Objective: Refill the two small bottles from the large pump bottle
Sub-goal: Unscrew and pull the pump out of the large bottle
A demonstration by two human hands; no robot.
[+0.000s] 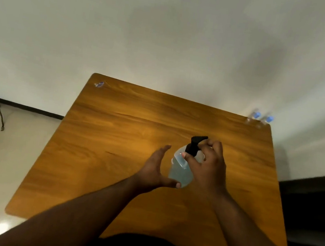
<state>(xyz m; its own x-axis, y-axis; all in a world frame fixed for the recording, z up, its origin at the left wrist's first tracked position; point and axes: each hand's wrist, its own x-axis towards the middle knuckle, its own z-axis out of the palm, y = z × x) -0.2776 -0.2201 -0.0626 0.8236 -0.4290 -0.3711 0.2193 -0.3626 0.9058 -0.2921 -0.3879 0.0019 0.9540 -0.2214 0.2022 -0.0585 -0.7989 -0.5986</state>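
Standing mid-counter (116, 116), the pump bottle (181, 174) is being steadied by the open left hand (156, 170), touching, while its collar (192, 149) is being pinched by the right hand (209, 172); unscrewing should be kept upright. Small bottles (260, 118) are waiting at the far right corner.

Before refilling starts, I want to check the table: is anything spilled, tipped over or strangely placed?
No spill or tipped item shows. The only oddity: the two small bottles stand at the table's far right corner, very near the edge, away from the pump bottle.
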